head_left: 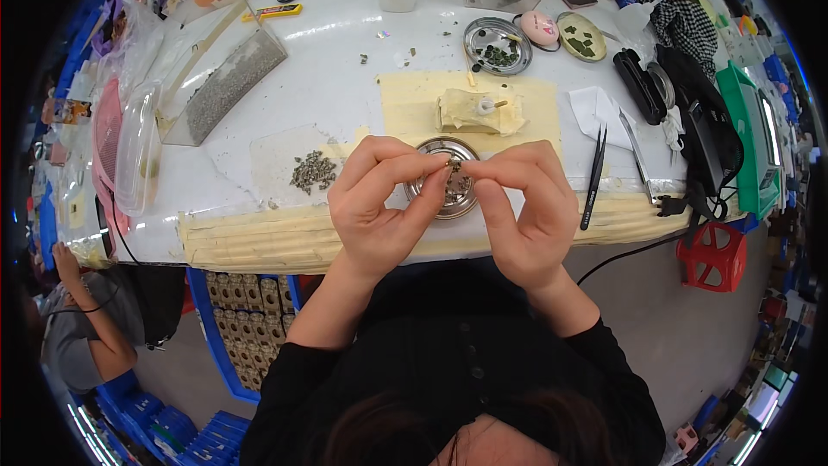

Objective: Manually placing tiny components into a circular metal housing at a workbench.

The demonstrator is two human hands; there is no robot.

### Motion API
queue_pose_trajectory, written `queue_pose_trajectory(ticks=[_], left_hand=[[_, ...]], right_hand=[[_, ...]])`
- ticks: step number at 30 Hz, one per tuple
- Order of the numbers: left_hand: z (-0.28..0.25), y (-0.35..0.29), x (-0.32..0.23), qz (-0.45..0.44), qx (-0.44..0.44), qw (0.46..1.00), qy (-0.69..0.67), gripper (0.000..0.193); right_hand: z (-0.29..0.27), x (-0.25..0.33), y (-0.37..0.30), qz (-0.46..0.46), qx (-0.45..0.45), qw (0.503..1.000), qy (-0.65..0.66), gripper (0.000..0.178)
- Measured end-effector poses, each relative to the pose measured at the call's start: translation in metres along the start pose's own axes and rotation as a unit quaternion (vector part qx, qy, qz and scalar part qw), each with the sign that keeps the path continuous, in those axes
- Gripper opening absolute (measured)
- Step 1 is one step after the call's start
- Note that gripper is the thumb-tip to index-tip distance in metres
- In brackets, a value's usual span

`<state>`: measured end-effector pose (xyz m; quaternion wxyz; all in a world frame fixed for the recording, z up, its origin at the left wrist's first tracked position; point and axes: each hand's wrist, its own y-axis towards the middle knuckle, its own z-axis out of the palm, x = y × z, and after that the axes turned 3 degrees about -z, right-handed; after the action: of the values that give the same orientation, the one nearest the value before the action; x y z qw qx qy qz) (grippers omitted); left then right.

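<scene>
Held up over a round metal dish (451, 208) on the desk (336, 39): a tiny piece (454, 165), in the narrow space between the fingertips of the left hand (379, 203) and the right hand (533, 207). Right at the tips of the left grip, so nearer to the left hand, and just to the left of the right forefinger's tip. Too small for any sure reading of its long axis. On the left, thumb and forefinger together, apparently clamped on the tiny piece; on the right, thumb and forefinger close beside it, but impossible to tell whether clamped on it, merely touching or slightly apart. Both wrists over the near edge of the desk, forearms slanting inward, palms half turned toward each other, forefingers pointing inward almost tip to tip. Just beyond the dish, a tape-covered block (459, 112) with a white knob (486, 107). Just outside the left hand, a pile of small grey-green chips (312, 172); out past the right hand, black tweezers (594, 179) lying lengthwise away from the body, apart from the fingers.
</scene>
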<state>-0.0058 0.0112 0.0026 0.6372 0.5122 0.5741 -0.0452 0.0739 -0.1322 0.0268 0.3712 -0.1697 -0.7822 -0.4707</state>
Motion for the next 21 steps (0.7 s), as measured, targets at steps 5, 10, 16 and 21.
queue_pose_trajectory(ticks=[5,10,16,21], left_hand=[[0.000,-0.001,0.000,-0.006,-0.001,1.000,-0.006,0.020],[0.000,0.002,-0.001,0.003,0.005,1.000,-0.031,0.021],[0.001,0.002,-0.002,0.034,0.028,0.999,-0.015,0.024],[0.000,0.002,-0.004,0.028,0.037,0.999,-0.010,0.025]], right_hand=[[0.003,0.001,0.000,-0.080,-0.001,0.992,-0.101,0.026],[0.005,-0.005,-0.009,0.091,0.008,0.993,0.076,0.016],[0.004,-0.008,-0.007,0.248,0.041,0.932,0.262,0.009],[0.004,-0.008,-0.006,0.212,0.020,0.955,0.206,0.008]])
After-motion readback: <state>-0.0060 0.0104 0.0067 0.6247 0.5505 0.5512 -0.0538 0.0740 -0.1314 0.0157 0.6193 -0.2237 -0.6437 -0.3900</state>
